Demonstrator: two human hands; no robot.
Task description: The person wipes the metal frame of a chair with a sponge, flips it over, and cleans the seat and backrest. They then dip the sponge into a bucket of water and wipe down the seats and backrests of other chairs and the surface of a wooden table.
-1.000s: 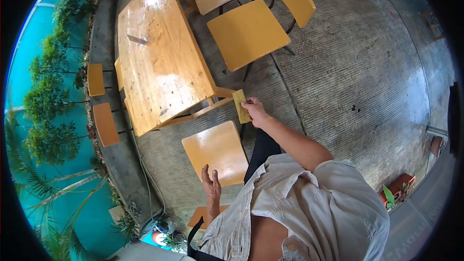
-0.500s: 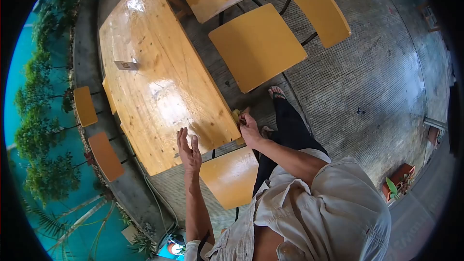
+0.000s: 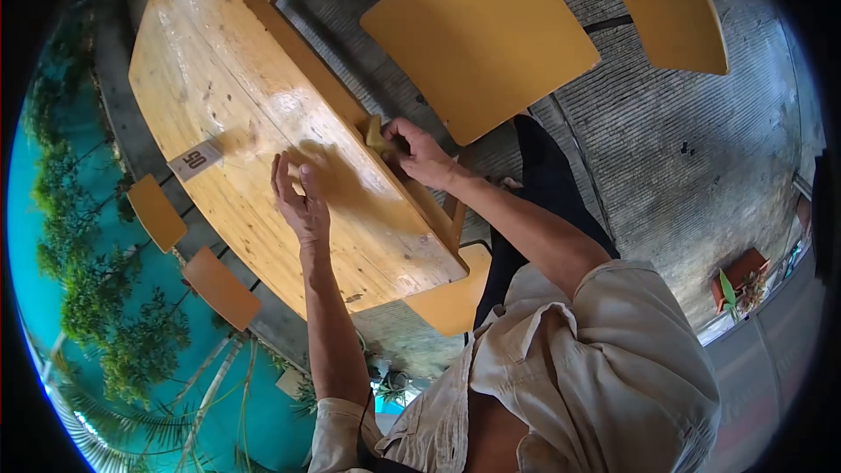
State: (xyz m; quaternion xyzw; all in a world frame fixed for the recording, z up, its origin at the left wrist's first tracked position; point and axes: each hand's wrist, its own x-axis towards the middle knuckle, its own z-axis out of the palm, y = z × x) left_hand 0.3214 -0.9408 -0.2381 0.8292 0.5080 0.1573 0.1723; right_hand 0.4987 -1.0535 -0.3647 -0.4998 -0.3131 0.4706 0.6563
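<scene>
My right hand (image 3: 420, 156) is closed on a yellow cloth (image 3: 375, 135), pressed to the long side edge of the wooden table (image 3: 236, 79). Part of the cloth is hidden behind my fingers. Over the tabletop, my left hand (image 3: 300, 201) is open with its fingers up and nothing in it, its shadow falling on the glossy wood. Left of that hand stands a small card marked 05 (image 3: 194, 159).
Yellow chairs line the right side of the table, the nearest a wide seat (image 3: 482, 39) with its curved backrest (image 3: 670, 4). Across the table are a yellow chair back (image 3: 156, 212) and an orange one (image 3: 221, 287). Plants (image 3: 83, 271) grow along a turquoise wall.
My right hand has moved the cloth farther up along the table's side edge, away from the near corner. My view has shifted forward, and my left hand is still open over the tabletop.
</scene>
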